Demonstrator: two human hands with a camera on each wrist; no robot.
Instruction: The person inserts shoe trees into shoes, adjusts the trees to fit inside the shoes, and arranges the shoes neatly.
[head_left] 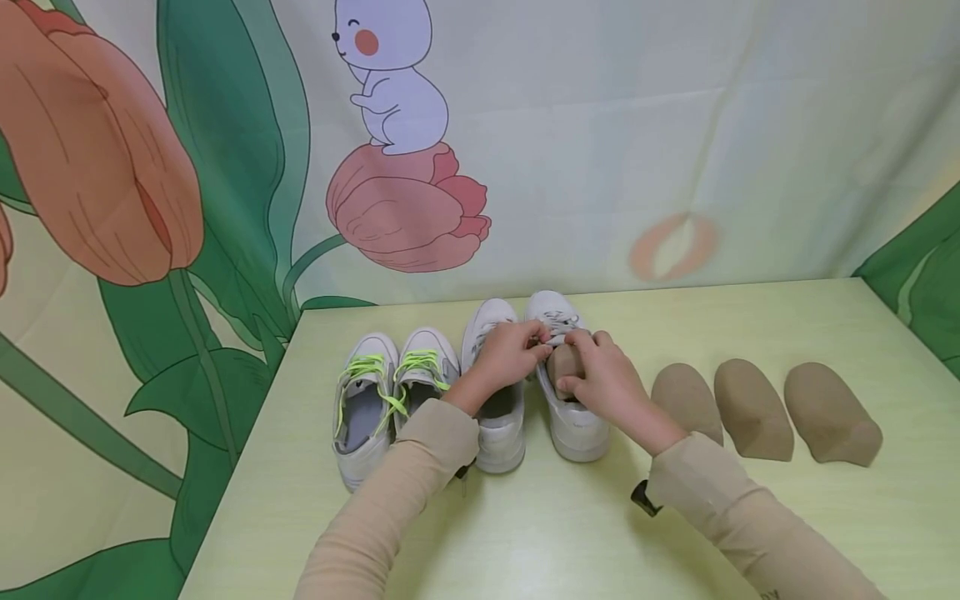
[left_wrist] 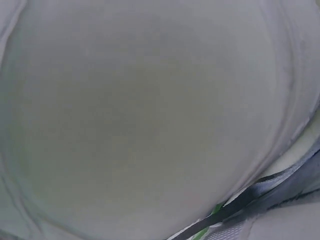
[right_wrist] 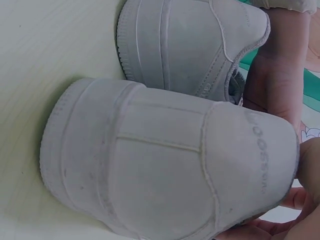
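Note:
In the head view, a brown molded shoe insert (head_left: 562, 372) sits partly inside the opening of the rightmost white shoe (head_left: 579, 437). My right hand (head_left: 611, 379) grips this insert, with the thumb at its near end and the fingers over its far side. At the tongue and laces of the same shoe, my left hand (head_left: 506, 358) pinches the upper edge. That left arm crosses over the neighboring white shoe (head_left: 501, 446). From the right wrist, the heel of the rightmost shoe (right_wrist: 160, 165) looks large, with fingers at its collar. A blurred pale shoe surface (left_wrist: 140, 120) fills the left wrist view.
Left of my hands stands a pair of shoes with neon green laces, a left one (head_left: 363, 417) and a right one (head_left: 420, 375). Three more brown inserts lie to the right: one (head_left: 684, 398), another (head_left: 752, 408) and a third (head_left: 832, 412). A printed curtain (head_left: 570, 167) hangs behind the table (head_left: 525, 533).

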